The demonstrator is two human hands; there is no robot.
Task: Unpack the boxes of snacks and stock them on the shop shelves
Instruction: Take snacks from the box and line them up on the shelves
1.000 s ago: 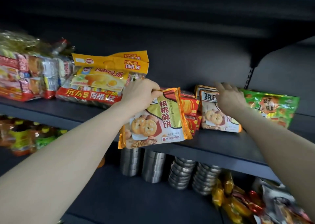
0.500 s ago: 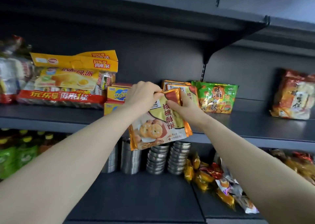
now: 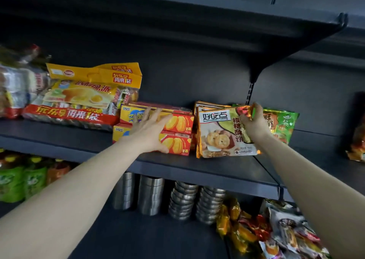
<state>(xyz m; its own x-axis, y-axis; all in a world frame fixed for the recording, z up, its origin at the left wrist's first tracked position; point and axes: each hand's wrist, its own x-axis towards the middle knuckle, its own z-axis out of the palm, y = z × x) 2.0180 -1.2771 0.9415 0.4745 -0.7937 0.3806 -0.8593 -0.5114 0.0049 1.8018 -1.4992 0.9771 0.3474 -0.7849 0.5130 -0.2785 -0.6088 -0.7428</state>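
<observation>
yellow boxes [image 3: 178, 123] under flat left hand [image 3: 148, 133]; right hand [image 3: 254, 123] pinches biscuit bag [image 3: 218, 134].

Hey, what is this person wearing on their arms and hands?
Nothing shows. The left hand and right hand are ungloved, with no rings visible. Both forearms are bare to the frame's edge: no sleeves, watch or bracelet.

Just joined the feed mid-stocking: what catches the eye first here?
The right hand pinches the top corner of a cookie bag that stands upright at the centre of the shelf, in front of others like it. The left hand lies flat on two stacked yellow-red boxes just left of the bag. A big yellow family pack sits further left.
</observation>
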